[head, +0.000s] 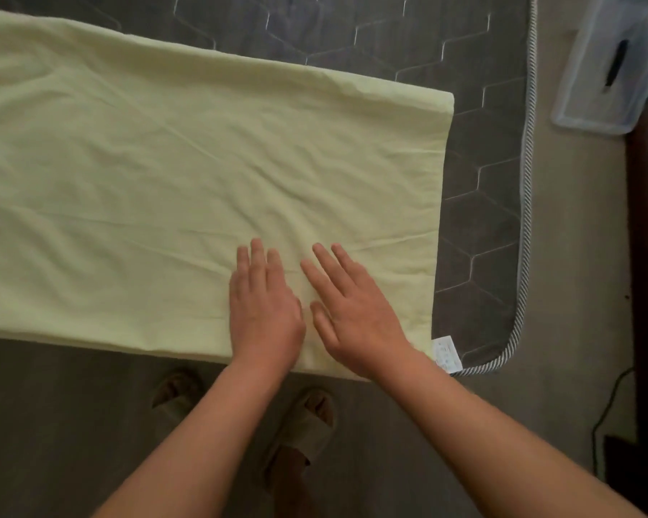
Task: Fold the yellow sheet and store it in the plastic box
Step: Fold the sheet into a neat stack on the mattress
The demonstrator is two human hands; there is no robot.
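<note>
Head view: the left hand point(266, 312) and right hand point(356, 315) lie side by side on the yellow sheet point(165, 181), fingers point(257, 256) straight and released, pressing the cloth flat. The sheet spreads beyond and left of the fingers across the grey mattress point(483, 162). The plastic box point(591, 121) sits far right of them.

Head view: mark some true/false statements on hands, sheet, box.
1. Both the left hand and the right hand lie flat on the yellow sheet. True.
2. The sheet is inside the plastic box. False: it lies spread on the mattress; the box sits apart, upper right.
3. The right hand pinches a sheet corner. False: its fingers are straight, resting on the fabric.
4. A white label shows beside the sheet's near right corner. True.
</note>
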